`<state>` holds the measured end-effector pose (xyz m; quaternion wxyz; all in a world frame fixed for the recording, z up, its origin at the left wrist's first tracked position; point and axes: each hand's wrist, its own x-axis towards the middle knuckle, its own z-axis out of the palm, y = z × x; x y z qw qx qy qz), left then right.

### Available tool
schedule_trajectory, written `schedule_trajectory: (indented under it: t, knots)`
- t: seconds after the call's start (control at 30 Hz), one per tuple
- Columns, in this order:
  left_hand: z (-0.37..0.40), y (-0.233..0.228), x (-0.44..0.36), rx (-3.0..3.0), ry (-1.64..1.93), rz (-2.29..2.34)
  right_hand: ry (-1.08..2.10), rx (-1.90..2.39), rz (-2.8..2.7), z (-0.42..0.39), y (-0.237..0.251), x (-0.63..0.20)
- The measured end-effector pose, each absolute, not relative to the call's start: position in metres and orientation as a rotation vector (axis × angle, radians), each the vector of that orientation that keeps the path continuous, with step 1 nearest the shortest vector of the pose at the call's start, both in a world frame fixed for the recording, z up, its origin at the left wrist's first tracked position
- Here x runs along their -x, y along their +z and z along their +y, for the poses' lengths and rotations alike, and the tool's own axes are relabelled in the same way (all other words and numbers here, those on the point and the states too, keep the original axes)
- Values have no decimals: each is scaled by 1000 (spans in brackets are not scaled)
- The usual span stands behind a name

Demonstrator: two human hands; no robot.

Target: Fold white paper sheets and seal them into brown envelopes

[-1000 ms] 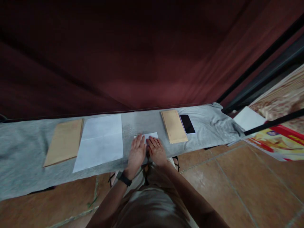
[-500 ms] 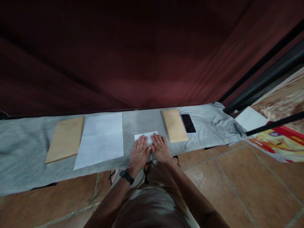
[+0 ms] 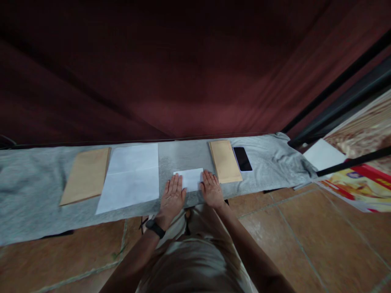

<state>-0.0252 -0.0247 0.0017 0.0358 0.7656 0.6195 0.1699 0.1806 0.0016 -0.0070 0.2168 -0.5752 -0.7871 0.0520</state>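
A small white rectangle of folded paper lies on the grey cloth in front of me. My left hand rests flat along its left edge, fingers stretched out and pointing away from me. Along the right edge lies my right hand, also flat, with its thumb by the paper. Neither hand grips anything. To the left is a large white sheet with a faint crease across it. Close to my right hand sits a stack of brown envelopes.
Further left lies another stack of brown envelopes, partly under the white sheet. A phone lies right of the smaller stack. A dark red curtain hangs behind the cloth. Black bars and a colourful box stand at the right.
My hands have slid apart, left and right, from the middle of the folded paper to its two sides. More of the paper shows between them.
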Motion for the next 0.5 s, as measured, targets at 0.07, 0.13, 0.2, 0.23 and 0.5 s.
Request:
schedule_trajectory:
  t: [0.07, 0.13, 0.2, 0.23, 0.5]
  knots:
    - [-25, 1, 25, -2361, 514, 1917, 162, 1581, -2180, 5, -2, -176]
    - [-24, 1, 25, -2371, 501, 1922, 190, 1535, -2208, 9, 4, -169]
    - [-24, 2, 24, -2381, 488, 1919, 220, 1475, -2255, 14, 8, -160]
    - [-24, 2, 23, -2384, 482, 1917, 233, 1451, -2278, 15, 9, -156]
    - [-23, 5, 22, -2404, 465, 1885, 241, 1437, -2334, 18, 2, -143]
